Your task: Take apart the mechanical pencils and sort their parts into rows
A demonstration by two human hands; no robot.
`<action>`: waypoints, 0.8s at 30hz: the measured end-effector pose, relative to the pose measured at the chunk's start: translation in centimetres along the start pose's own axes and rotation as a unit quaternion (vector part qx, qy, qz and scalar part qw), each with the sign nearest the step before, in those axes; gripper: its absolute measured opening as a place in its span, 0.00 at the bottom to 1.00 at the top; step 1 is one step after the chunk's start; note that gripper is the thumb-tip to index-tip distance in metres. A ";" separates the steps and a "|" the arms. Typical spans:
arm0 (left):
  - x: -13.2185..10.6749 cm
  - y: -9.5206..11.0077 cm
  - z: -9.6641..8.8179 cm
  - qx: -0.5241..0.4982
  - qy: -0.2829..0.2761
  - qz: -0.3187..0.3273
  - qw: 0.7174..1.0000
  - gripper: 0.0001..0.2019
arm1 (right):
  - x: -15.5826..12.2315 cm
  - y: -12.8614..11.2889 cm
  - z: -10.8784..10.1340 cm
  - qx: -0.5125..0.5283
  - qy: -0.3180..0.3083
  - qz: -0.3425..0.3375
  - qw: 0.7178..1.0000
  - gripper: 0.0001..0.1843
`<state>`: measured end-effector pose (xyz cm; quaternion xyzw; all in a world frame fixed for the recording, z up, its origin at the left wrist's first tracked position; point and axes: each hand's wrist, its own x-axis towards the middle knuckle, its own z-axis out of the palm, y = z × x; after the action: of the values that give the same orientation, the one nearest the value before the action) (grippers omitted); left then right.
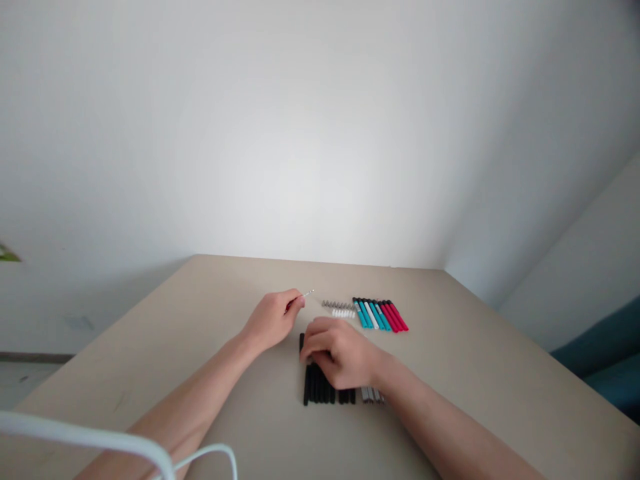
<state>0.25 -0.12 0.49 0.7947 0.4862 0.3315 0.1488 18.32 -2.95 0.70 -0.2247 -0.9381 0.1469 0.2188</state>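
My left hand (274,317) is closed in a pinch on a thin silvery pen refill (306,294) whose tip points up and to the right. My right hand (341,352) rests curled over a row of black pen barrels (316,389) lying side by side on the beige table (200,320); its fingers touch the row's upper ends, and I cannot make out whether they grip one. A few grey parts (373,395) lie beside the black row, partly hidden by my wrist.
Farther back lies a row of teal, white and red pen parts (380,315), with small springs and white pieces (340,309) to its left. A white cable (150,453) loops at the near left. A blue seat (605,373) stands at the right.
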 end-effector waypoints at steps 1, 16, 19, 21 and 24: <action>0.0 0.0 0.0 -0.006 -0.002 0.003 1.000 0.15 | 0.0 0.3 -0.1 -0.011 0.043 0.036 0.998 0.16; -0.5 0.8 0.2 -0.050 -0.084 0.072 0.993 0.16 | 0.3 2.7 -0.6 0.149 0.208 0.240 0.937 0.10; -0.5 0.7 0.0 -0.040 -0.087 0.059 0.994 0.16 | 0.2 3.1 -0.8 0.167 0.235 0.249 0.925 0.09; -0.4 0.6 0.0 -0.025 -0.082 0.048 0.995 0.16 | 0.0 3.6 -1.2 0.158 0.253 0.258 0.919 0.09; -0.3 0.5 0.0 -0.010 -0.069 0.036 0.997 0.16 | -0.6 4.3 -2.4 0.082 0.221 0.278 0.931 0.09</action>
<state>0.46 -0.63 0.61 0.8312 0.4426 0.2856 0.1778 21.48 0.85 0.95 -0.4842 -0.7511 0.2249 0.3884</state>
